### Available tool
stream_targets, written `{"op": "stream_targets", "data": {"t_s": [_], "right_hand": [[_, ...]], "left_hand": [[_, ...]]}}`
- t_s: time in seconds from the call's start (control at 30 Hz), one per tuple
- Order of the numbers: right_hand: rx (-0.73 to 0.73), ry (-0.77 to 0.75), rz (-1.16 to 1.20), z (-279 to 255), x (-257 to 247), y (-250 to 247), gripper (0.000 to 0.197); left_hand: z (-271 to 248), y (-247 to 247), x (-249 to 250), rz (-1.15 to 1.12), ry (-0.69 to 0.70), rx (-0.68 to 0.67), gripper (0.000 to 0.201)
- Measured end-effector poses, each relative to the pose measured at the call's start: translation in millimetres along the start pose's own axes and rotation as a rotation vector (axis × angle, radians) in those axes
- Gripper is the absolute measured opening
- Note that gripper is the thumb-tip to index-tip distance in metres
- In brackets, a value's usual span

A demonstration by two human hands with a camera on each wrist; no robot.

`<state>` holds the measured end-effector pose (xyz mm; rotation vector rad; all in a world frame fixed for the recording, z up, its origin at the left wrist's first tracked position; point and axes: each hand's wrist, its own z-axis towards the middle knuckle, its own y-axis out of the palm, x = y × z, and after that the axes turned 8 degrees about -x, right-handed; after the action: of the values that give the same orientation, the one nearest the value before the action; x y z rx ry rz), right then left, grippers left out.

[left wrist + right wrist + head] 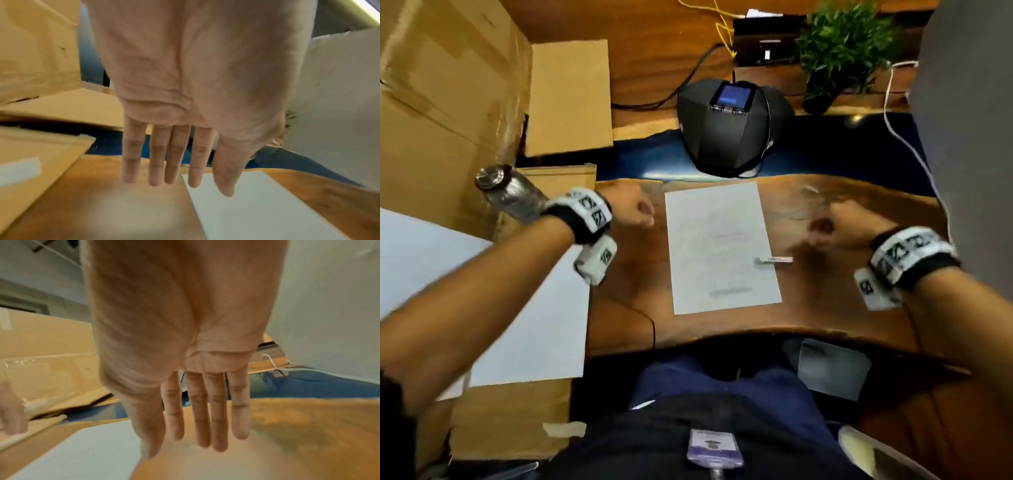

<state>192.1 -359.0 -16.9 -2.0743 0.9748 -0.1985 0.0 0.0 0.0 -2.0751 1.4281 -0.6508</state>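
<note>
A white sheet of paper (722,246) with faint marks lies on the middle of the wooden table (825,308). A small white stick-shaped object (775,260) rests across the sheet's right edge. My left hand (635,209) hovers just left of the sheet's top corner. In the left wrist view my left hand (176,178) has straight fingers and holds nothing, with the paper (257,211) below it to the right. My right hand (832,226) hovers to the right of the sheet. In the right wrist view my right hand (197,439) is also straight-fingered and empty, beside the paper (92,451).
A black domed device (729,137) with a small screen stands behind the paper. Cardboard boxes (441,102) and a bottle with a metal cap (513,195) crowd the left. A large white sheet (517,325) lies front left. A potted plant (839,51) and a white cable (907,144) are at the back right.
</note>
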Motion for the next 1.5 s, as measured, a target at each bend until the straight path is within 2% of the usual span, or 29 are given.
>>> {"op": "stream_targets", "data": {"t_s": [0.1,0.17,0.27,0.33,0.43,0.53,0.7,0.77,0.93,1.03,1.1,1.3,1.5], "right_hand": [[0.038,0.087,-0.088,40.0,18.6,-16.4,0.037],[0.034,0.116,-0.140,53.1,25.2,-33.1,0.043],[-0.012,0.144,-0.236,78.2,44.9,-25.2,0.038],[0.008,0.162,-0.270,101.1,65.5,-16.3,0.034],[0.139,0.208,-0.272,92.3,51.2,3.1,0.036],[0.188,0.276,-0.243,76.8,43.6,26.3,0.033],[0.251,0.297,-0.167,48.3,30.0,58.7,0.033],[0.251,0.264,-0.136,36.9,11.5,67.3,0.034],[0.305,0.020,-0.016,18.7,-50.4,82.9,0.025],[0.329,-0.031,-0.026,24.9,-66.4,100.1,0.030],[0.371,-0.036,-0.062,32.2,-66.9,108.0,0.026],[0.412,-0.090,-0.086,46.9,-55.1,103.5,0.021],[0.368,-0.166,-0.083,55.5,-53.7,94.0,0.028]], "left_hand": [[37.8,-23.2,-17.6,0.001,-0.041,0.054,0.046],[46.3,-45.5,-22.0,-0.007,-0.102,0.025,0.043],[63.6,-48.7,-24.9,0.004,-0.115,0.127,0.036],[75.1,-48.8,-23.9,0.011,-0.130,0.146,0.036],[92.7,-30.7,-26.0,0.009,-0.131,0.161,0.042],[86.5,-9.4,-13.0,0.060,-0.112,0.215,0.048],[60.4,22.6,19.7,0.192,0.018,0.289,0.043],[54.3,34.9,36.7,0.189,0.085,0.308,0.043],[44.3,68.7,88.9,0.172,0.240,0.309,0.061],[50.9,83.4,113.4,0.205,0.317,0.265,0.072],[57.9,89.8,126.0,0.200,0.343,0.241,0.081],[76.0,109.7,127.3,0.231,0.274,0.155,0.103],[78.2,104.7,118.4,0.247,0.292,0.129,0.111]]}}
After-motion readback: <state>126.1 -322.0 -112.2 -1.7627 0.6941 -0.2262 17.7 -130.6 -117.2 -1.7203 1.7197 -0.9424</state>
